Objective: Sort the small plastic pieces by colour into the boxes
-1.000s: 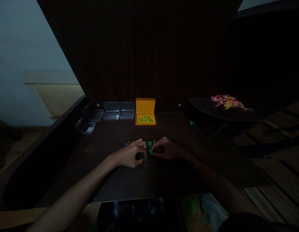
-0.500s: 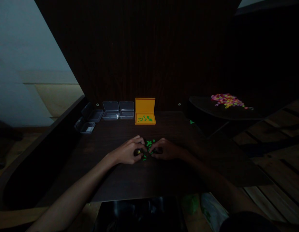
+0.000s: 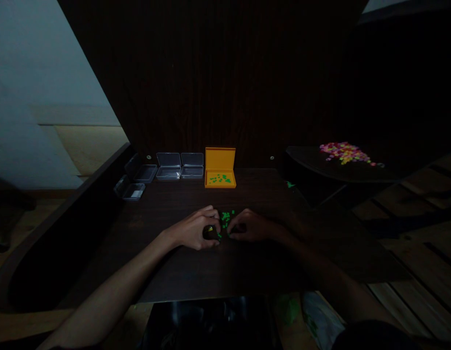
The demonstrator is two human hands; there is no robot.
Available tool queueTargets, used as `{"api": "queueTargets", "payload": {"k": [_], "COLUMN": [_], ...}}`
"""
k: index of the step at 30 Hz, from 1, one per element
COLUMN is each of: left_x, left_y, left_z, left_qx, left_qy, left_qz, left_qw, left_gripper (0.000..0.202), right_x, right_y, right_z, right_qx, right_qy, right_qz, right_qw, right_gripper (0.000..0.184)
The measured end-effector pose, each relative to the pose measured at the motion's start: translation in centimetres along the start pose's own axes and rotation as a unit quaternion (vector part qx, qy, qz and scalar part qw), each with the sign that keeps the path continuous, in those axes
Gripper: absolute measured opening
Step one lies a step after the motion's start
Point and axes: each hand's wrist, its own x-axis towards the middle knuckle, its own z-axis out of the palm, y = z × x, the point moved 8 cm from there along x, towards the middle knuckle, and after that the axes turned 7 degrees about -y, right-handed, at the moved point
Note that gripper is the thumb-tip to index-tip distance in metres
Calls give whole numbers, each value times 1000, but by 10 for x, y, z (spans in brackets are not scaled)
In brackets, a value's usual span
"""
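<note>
Small green pieces [image 3: 225,217] lie in a loose cluster on the dark tabletop, between my two hands. On the left, my left hand [image 3: 198,227] is curled, thumb and forefinger closing at the tips around a green piece [image 3: 219,236]. A tiny yellow item [image 3: 210,228] shows in the hollow of that hand; its kind is unclear. My right hand [image 3: 249,226] rests at the cluster's right side with thumb and forefinger pinched, a speck of green at the tips. Behind them stands an open yellow box [image 3: 220,159] holding scattered green pieces [image 3: 218,179].
Several clear plastic boxes [image 3: 169,172] stand open along the table's back left. A pile of pink, red and yellow pieces [image 3: 345,153] lies on a dark corner shelf [image 3: 309,160] at right. The upright wooden panel [image 3: 218,73] bounds the back.
My left thumb and forefinger have come to the green pieces near their tips. My right hand has drawn slightly right, away from the cluster. The view has shifted a little.
</note>
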Motion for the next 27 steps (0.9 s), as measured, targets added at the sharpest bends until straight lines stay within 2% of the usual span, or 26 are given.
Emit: {"api": "queueTargets", "payload": {"k": [6,11,17,22,27], "left_x": [1,1,2,3,3], "left_y": [-6,-11,-12,-7,-6], "left_z": [0,0,-2,-1,1], "left_qx": [7,13,64,86,77], "left_qy": [6,20,37,40,32], "left_qz": [-12,-9,-22,-9,4], "left_qw": [1000,1000,997,995,997], "left_gripper": [20,28,32,32,31], "right_x": [-2,-2,-3,-4,-4], "right_y": [0,1,2,2,8], "right_z": [-4,-4,-10,-18,-11], "right_qx": [31,56,46,19,-21], "right_qy": [11,-9,-7,44,43], "right_qz": [-20,-34,-19,-18,7], "right_qw": [999,998,999,999,999], "right_gripper": [14,17,18,21,20]}}
